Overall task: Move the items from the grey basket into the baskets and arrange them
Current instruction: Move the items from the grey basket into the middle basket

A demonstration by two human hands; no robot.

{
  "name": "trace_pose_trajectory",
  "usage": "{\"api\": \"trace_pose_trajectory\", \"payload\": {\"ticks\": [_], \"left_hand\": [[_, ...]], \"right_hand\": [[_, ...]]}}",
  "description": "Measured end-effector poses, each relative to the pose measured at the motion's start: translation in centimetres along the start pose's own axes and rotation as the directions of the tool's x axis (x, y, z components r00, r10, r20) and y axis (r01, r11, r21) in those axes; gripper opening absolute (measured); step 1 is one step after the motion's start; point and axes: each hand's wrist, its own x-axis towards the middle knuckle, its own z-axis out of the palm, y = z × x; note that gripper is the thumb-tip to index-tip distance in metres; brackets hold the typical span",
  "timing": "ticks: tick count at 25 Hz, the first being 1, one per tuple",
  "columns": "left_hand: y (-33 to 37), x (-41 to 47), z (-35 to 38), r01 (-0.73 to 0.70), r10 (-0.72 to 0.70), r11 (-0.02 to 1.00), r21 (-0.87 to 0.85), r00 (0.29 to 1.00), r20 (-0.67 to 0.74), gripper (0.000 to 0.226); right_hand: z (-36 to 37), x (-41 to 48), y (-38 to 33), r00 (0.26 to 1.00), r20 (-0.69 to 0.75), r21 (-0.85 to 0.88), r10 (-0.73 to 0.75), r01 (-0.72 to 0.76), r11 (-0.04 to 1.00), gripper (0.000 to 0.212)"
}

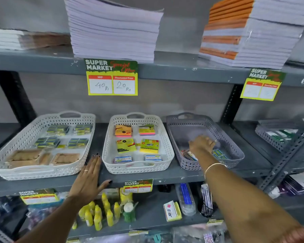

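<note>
Grey metal shelving (165,179) in a shop fills the view, with stacks of notebooks on the shelf above and price cards clipped to the edges. On the middle shelf the right hand (201,144) reaches down into the grey basket (235,151), fingers curled over the small packets (219,153) lying at the near end of it. Whether anything is actually pinched cannot be told, since the back of the hand covers the fingertips. More packets (188,154) sit just to the left of that hand, under the wrist; the far end of the grey basket looks bare.

Left of the right hand stands the middle white basket (168,155), already holding sticky-note pads (149,146) in pairs and two flat packets along its near edge. The left hand (89,179) lies flat and spread on the shelf lip, fingers together and thumb out, empty, in the gap between that basket and the wide white basket (0,165) further to its left, which holds rows of small boxes and tan trays.

Judging from this, the job is nearly done, with only a few items left to carry over. The risk lies in a hurried scoop: thin, slippery packets could slide out of the fingers on the way across the rim and drop to the lower shelf. Dragging the wrist could also shift the light grey basket toward the shelf edge, and a careless drop could knock the tidy pairs askew.
</note>
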Motion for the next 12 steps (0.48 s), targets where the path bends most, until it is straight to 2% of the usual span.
{"api": "trace_pose_trajectory", "payload": {"ticks": [1, 3, 5, 12], "left_hand": [[-0.4, 0.3, 0.6, 0.011, -0.012, 1.000, 0.005, 1.000, 0.023, 0.111], [-0.2, 0.5, 0.9, -0.002, 0.003, 0.999, 0.036, 1.000, -0.025, 0.115], [-0.2, 0.7, 1.3, -0.001, 0.001, 0.999, 0.038, 1.000, -0.020, 0.115], [-0.2, 0.4, 1.2, 0.009, -0.009, 0.998, 0.067, 1.000, -0.004, 0.115]], "right_hand": [[0.2, 0.4, 0.0, 0.997, 0.045, -0.026, 0.058, -0.057, 0.998, 0.067], [0.6, 1.6, 0.3, 0.988, 0.073, -0.039, 0.136, -0.133, 0.990, 0.066], [1.0, 2.5, 0.1, 0.978, 0.112, -0.019, 0.176, -0.175, 0.984, 0.066], [2.5, 3.3, 0.2, 0.979, 0.102, 0.035, 0.176, -0.180, 0.983, 0.057]]}}
